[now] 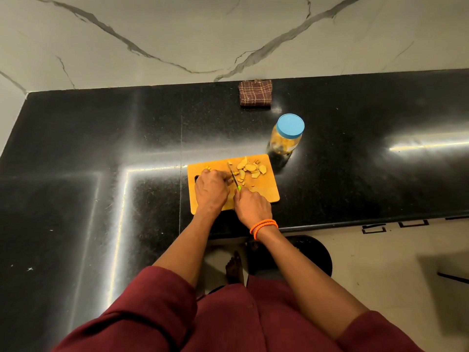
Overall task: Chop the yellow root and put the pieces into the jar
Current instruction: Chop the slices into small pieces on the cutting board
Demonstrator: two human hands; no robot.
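Note:
An orange cutting board (264, 193) lies on the black counter near its front edge. Several cut yellow root pieces (250, 168) sit at the board's far right. My left hand (211, 190) is curled over the board's left side, holding down a piece of root that is mostly hidden under its fingers. My right hand (251, 205) grips the green handle of a small knife (233, 175), whose blade points away along the left hand's fingertips. Behind the board's right corner stands a clear jar (285, 138) with a blue lid on; yellow pieces show inside.
A folded brown checked cloth (255, 93) lies at the back of the black counter (101, 148) against the marble wall. The counter's front edge runs right of my wrists; below it are a tiled floor and a dark round object (314, 255).

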